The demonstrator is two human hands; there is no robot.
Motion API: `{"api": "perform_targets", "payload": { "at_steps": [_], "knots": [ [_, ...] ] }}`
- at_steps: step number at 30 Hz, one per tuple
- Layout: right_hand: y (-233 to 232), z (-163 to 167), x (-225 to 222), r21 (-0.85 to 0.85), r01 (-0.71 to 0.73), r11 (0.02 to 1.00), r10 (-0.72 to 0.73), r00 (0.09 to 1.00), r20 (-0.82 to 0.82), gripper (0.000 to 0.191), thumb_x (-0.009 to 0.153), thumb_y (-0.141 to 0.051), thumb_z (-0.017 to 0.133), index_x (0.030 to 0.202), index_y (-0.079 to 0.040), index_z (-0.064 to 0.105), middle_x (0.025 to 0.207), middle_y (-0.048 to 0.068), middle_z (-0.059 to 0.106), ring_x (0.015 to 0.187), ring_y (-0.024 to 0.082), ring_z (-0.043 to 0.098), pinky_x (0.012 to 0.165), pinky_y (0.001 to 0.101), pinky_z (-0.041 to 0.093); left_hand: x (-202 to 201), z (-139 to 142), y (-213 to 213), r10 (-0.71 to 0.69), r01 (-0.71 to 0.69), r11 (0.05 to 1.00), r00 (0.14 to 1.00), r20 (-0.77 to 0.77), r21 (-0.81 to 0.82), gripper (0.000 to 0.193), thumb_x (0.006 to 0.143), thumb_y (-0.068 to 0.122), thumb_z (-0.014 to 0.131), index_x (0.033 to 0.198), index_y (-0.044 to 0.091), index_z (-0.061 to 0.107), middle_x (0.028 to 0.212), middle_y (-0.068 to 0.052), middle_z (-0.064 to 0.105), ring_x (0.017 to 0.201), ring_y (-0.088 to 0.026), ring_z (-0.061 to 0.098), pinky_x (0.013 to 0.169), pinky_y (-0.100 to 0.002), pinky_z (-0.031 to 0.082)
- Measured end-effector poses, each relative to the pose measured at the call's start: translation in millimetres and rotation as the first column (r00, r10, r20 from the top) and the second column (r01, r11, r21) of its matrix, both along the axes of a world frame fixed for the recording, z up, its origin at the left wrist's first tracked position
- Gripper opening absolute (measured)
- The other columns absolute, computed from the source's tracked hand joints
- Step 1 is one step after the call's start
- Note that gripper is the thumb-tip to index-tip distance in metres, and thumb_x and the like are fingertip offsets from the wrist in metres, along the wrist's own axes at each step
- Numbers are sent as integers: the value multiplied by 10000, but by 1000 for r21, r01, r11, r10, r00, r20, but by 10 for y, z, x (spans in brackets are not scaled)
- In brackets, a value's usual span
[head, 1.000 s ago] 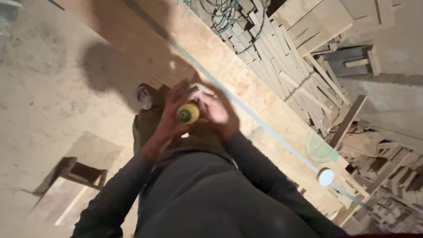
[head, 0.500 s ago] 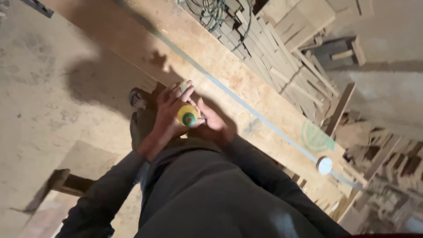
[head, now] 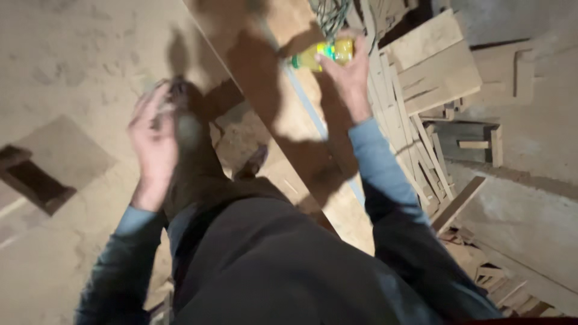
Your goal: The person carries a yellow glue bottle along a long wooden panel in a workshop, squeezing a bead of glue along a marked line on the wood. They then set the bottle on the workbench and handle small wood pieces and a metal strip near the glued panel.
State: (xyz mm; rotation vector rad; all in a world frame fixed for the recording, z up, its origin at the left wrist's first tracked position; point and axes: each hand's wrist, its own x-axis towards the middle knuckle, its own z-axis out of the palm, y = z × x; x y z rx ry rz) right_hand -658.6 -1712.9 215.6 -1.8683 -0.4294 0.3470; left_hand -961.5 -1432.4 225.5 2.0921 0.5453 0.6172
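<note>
Right hand holds yellow bottle over long plank; left hand empty.

Right hand (head: 348, 72): fingers clamped on yellow bottle with green cap (head: 320, 55), held above long wooden plank (head: 283, 114), near the offcut pile (head: 433, 90). Left hand (head: 153, 141): blurred, fingers loosely apart, grasping nothing, over dusty floor (head: 66, 78).

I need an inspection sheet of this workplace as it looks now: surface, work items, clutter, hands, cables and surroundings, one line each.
Surface: long wooden board running diagonally, with a pale blue strip along it.
Work items: yellow bottle with green cap, held over the board.
Clutter: pile of wood offcuts right of the board.
Hands: right hand has its grip on the bottle; left hand open, blurred, holding nothing.
Cables: green cable bundle at the top edge.
Surroundings: dusty floor; small wooden stool at left.
</note>
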Motion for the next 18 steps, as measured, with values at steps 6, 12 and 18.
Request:
{"api": "perform_targets", "payload": {
  "at_steps": [6, 12, 18],
  "knots": [
    [319, -196, 206, -234, -196, 952, 266, 907, 325, 589, 833, -102, 925, 1285, -11, 559, 1169, 137, 670, 1082, 247, 693, 952, 362, 582, -658, -52, -559, 296, -243, 797, 955, 6, -553, 186, 1134, -26, 508, 1082, 7, 683, 1267, -120, 725, 1009, -122, 647, 905, -253, 532],
    [509, -260, 147, -460, -274, 844, 488, 748, 450, 566, 839, -136, 923, 1263, -25, 565, 1259, 195, 614, 1148, 379, 631, 982, 432, 547, -884, -124, -921, 438, -283, 669, 897, 56, -687, 104, 1100, -49, 492, 1058, 42, 518, 1237, -162, 727, 987, -106, 652, 880, -241, 513],
    [434, -194, 4, -544, -295, 785, 537, 762, 362, 521, 877, -143, 879, 1277, -18, 570, 1227, 212, 574, 1110, 399, 630, 968, 452, 539, -871, -97, -937, 418, -242, 660, 905, 79, -711, 102, 1116, -49, 496, 1080, 47, 497, 1214, -167, 717, 965, -107, 651, 879, -250, 522]
  ]
}}
